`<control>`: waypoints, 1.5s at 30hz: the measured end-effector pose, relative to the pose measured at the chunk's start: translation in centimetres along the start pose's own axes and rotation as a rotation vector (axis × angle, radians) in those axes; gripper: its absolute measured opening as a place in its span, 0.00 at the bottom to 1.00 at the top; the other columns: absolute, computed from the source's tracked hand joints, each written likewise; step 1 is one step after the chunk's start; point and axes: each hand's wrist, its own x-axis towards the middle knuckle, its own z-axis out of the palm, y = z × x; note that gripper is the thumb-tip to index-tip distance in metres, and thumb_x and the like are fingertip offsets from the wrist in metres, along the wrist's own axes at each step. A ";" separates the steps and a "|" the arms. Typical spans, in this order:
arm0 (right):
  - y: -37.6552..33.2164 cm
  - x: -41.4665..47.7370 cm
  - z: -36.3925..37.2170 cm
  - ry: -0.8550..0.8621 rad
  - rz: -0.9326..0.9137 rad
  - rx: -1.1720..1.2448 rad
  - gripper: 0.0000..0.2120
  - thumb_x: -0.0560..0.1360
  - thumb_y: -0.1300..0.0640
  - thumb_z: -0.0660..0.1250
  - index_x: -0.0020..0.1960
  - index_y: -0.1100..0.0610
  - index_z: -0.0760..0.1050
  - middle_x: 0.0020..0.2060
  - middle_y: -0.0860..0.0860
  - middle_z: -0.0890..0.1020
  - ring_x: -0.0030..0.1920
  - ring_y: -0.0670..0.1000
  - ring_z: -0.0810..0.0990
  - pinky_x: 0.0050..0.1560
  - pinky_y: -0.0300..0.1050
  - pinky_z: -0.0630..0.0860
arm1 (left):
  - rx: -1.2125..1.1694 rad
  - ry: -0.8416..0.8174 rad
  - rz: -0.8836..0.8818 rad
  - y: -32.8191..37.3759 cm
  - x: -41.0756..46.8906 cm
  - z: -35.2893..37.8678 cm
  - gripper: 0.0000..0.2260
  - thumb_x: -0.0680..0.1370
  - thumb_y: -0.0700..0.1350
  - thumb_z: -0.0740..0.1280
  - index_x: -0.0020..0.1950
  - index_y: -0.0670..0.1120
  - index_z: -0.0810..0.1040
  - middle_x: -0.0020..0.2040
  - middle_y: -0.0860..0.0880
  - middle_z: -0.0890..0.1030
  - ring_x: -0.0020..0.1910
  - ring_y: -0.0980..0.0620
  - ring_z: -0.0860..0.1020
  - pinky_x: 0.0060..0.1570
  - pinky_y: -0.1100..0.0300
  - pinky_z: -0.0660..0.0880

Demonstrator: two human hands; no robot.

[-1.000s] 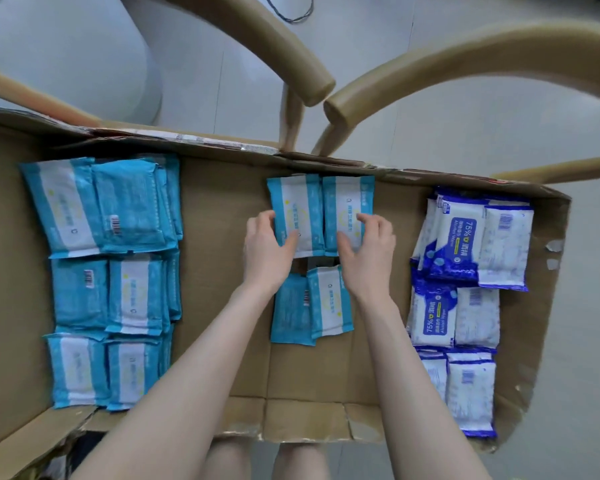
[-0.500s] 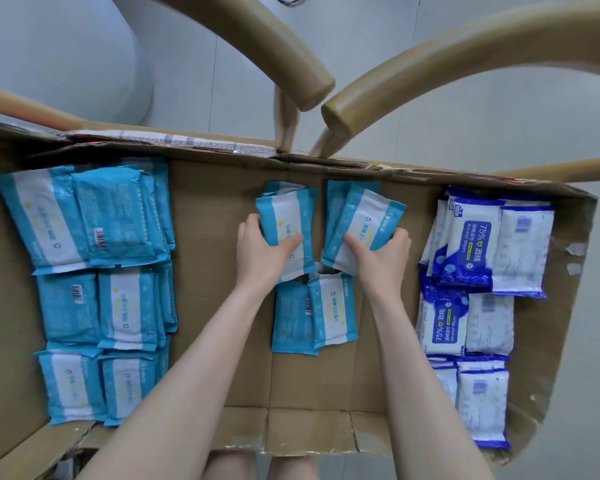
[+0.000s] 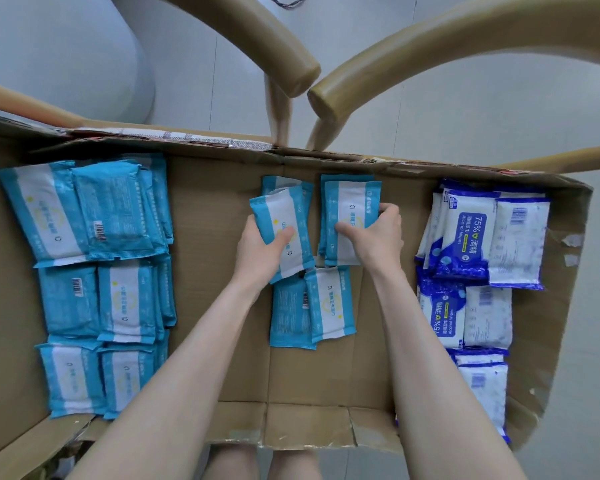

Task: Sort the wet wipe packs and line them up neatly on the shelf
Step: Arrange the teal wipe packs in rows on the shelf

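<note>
One cardboard box (image 3: 222,341), six teal packs (image 3: 329,303) mid-box; left teal piles (image 3: 125,299) and right blue-white piles (image 3: 487,317) overlap, uncountable.

Head view: one wide-angle camera worn on the person's head. It faces forward and steeply down, nearly plumb over an opened cardboard box (image 3: 208,220) that spans the frame's width. Range: close. Both forearms enter from the bottom edge and end at the left hand (image 3: 260,251) and right hand (image 3: 378,237) near centre. Upper third: pale floor (image 3: 430,116) and curved wooden chair arms (image 3: 267,43) beyond the box. Bottom edge: bare knees (image 3: 232,462). Straight lines bow toward the borders.
</note>
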 end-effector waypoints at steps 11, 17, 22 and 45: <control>-1.1 -5.3 -1.2 -0.241 -0.062 0.487 0.12 0.77 0.63 0.65 0.57 0.57 0.66 0.45 0.44 0.77 0.45 0.43 0.79 0.41 0.34 0.76 | -0.260 -0.065 -0.017 0.6 -3.2 -2.0 0.13 0.79 0.40 0.64 0.64 0.43 0.70 0.55 0.50 0.81 0.49 0.56 0.82 0.40 0.65 0.78; -1.7 -12.0 -1.0 -0.480 -0.019 0.579 0.16 0.75 0.63 0.69 0.60 0.59 0.71 0.51 0.52 0.84 0.50 0.52 0.83 0.49 0.45 0.81 | -0.262 -0.086 -0.036 -0.1 -8.8 -8.2 0.13 0.79 0.42 0.64 0.63 0.46 0.71 0.57 0.50 0.81 0.53 0.54 0.81 0.46 0.61 0.79; -2.8 -17.0 4.2 -0.560 0.035 0.552 0.19 0.75 0.59 0.70 0.63 0.57 0.70 0.55 0.54 0.82 0.52 0.52 0.83 0.53 0.49 0.80 | -0.176 0.018 -0.048 -2.6 -11.8 -14.8 0.17 0.78 0.47 0.67 0.66 0.49 0.70 0.58 0.52 0.80 0.55 0.57 0.80 0.54 0.58 0.77; -8.1 -26.1 25.9 -0.083 -0.111 -0.034 0.35 0.79 0.47 0.60 0.78 0.55 0.45 0.75 0.55 0.55 0.72 0.55 0.56 0.69 0.52 0.52 | 0.393 0.212 0.038 -9.1 -5.6 -29.2 0.28 0.78 0.44 0.65 0.75 0.43 0.57 0.73 0.44 0.63 0.71 0.45 0.64 0.69 0.46 0.61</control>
